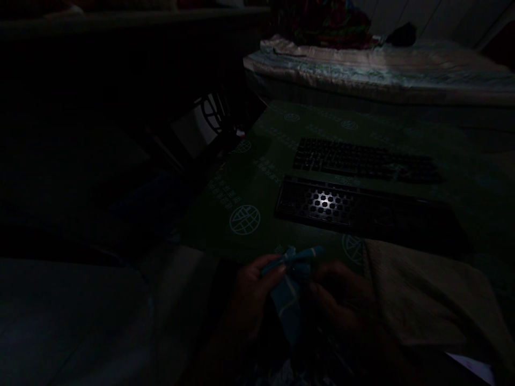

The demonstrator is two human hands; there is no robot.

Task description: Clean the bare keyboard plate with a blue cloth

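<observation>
The scene is very dark. My left hand (251, 292) is closed around a light blue cloth (292, 281), its fingers curled over the cloth's upper end. My right hand (341, 300) sits just right of the cloth with fingers bent against it; its grip is hard to make out in the dark. Both hands hover at the near edge of a green mat (245, 187) printed with white globe marks. Beyond them lies a black keyboard frame (362, 209) with empty honeycomb holes, and farther back a black keyboard (362, 161).
A beige cloth or sleeve (422, 289) covers the near right. A bed with a pale patterned cover (382, 69) and piled clothes stands at the back. A dark chair-like frame (209, 115) stands left of the mat. White paper (470, 367) shows at the bottom right.
</observation>
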